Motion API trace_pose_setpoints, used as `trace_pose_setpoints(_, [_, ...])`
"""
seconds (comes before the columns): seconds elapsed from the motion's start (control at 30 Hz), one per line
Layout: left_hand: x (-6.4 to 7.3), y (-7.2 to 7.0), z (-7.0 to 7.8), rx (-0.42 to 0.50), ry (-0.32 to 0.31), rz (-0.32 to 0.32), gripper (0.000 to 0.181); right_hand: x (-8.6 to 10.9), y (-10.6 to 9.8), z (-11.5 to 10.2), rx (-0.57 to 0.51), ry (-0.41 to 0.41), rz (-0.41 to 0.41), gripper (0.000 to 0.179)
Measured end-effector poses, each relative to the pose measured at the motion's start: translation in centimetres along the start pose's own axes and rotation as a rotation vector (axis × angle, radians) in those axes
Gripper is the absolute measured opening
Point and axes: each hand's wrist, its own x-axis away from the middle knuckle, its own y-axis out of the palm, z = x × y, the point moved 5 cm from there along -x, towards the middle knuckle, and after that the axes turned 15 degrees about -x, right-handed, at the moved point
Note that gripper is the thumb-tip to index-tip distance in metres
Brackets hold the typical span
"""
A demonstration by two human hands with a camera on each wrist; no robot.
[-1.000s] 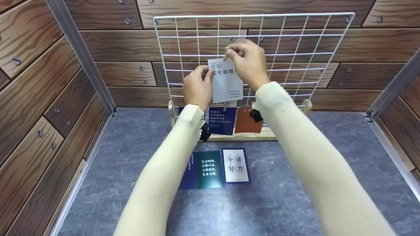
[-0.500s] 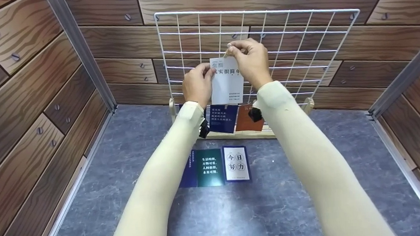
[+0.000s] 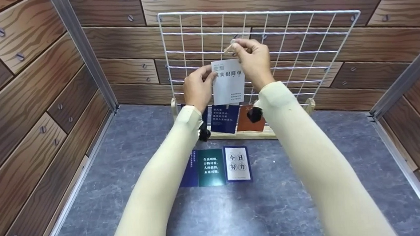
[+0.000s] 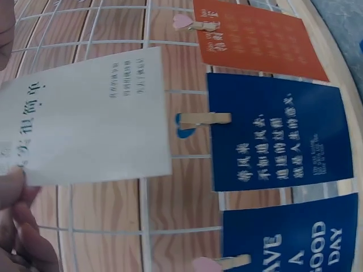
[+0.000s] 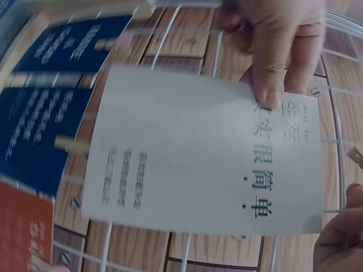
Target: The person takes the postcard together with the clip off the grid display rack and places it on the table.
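Observation:
My left hand (image 3: pixel 198 86) pinches a white card (image 3: pixel 229 87) with dark printed characters by its left edge, upright before a white wire grid rack (image 3: pixel 262 12). In the right wrist view, the left thumb lies flat on the card's printed face. My right hand (image 3: pixel 256 61) pinches a small wooden clothespin (image 3: pixel 228 48) just above the card's top right corner, near the wires. Below the white card, a dark blue card (image 4: pixel 283 133) hangs from the grid by a wooden clothespin (image 4: pixel 207 119). An orange card (image 4: pixel 258 39) and another blue card (image 4: pixel 289 238) are clipped on either side of it.
On the grey marbled surface (image 3: pixel 216 219) lie a green card (image 3: pixel 211 167), a blue-bordered white card (image 3: pixel 238 163) and a blue card (image 3: pixel 189 172) partly behind my left sleeve. The rack stands on a wooden base (image 3: pixel 233 135). Wood-patterned walls (image 3: pixel 118 43) enclose the space.
My right hand has drawn the clothespin up and slightly right, off the white card's top edge, so a gap shows between them. The left hand keeps its pinch on the card.

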Motion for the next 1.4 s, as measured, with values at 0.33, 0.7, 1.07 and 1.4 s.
trace_pose_setpoints(0.33, [1.3,-0.9,-0.5,0.167,0.099,0.057,0.015,1.4,-1.5,1.1,-0.132,-0.09,0.002,0.02])
trace_pose_setpoints(0.7, [4.2,-1.2,-1.6,0.26,0.179,0.084,0.014,6.2,-4.8,1.9,-0.134,-0.113,-0.077,0.023])
trace_pose_setpoints(1.07, [7.1,-1.4,-3.7,0.297,0.152,0.076,0.014,9.7,-9.0,4.3,-0.208,-0.196,-0.078,0.016])
trace_pose_setpoints(1.4, [8.8,-1.1,-5.8,0.361,0.115,0.071,0.012,11.6,-12.5,6.3,-0.174,-0.215,-0.052,0.021])
